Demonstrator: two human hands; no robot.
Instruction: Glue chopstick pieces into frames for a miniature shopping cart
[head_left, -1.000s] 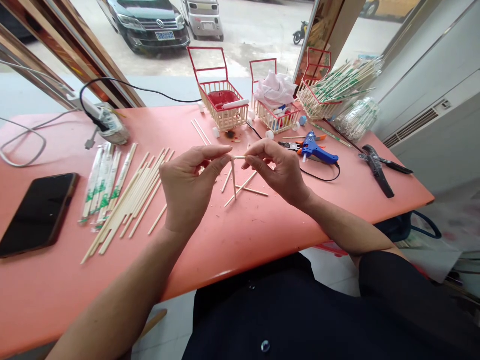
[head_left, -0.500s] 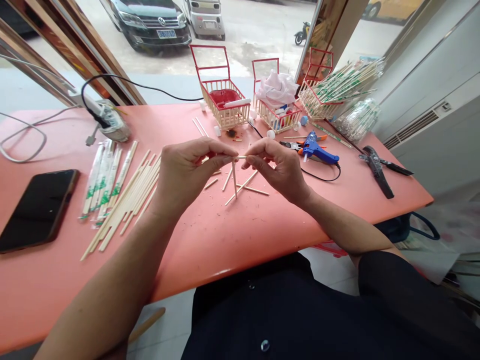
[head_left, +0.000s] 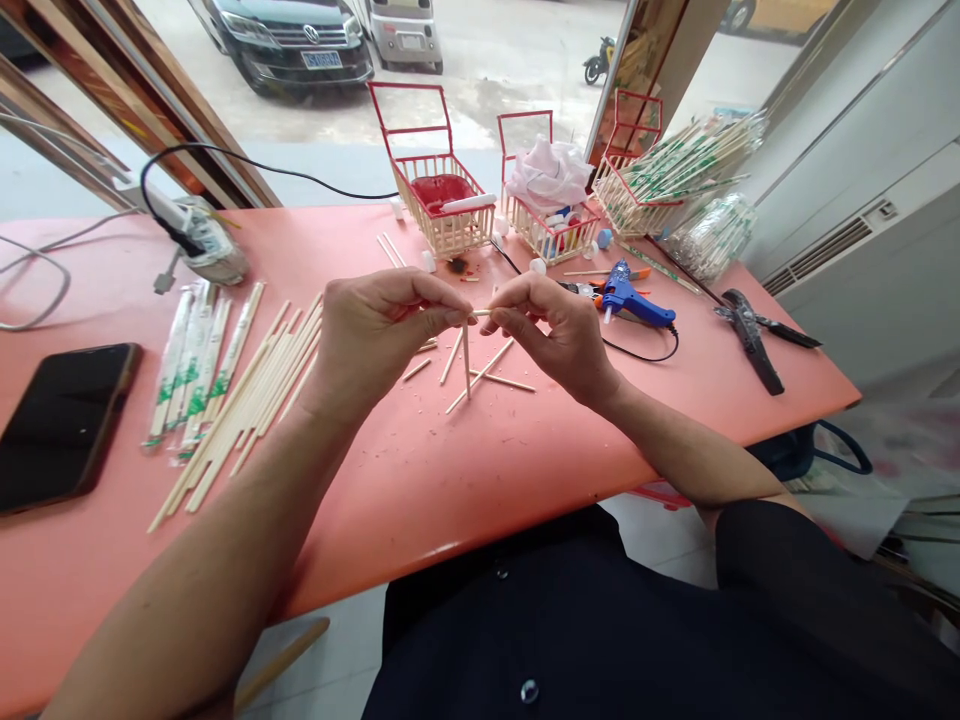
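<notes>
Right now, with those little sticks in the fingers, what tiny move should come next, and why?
Perhaps press gently and hold steady: the left hand pinches the top of a longer stick pointing down, the right hand pinches a short stick held level, and they seem to meet there. I can't tell whether they're joined.

Upright stick (head_left: 466,362) pale cream — table (head_left: 450,480) salmon pink, glue gun (head_left: 636,303) blue — phone (head_left: 64,425) black.
</notes>
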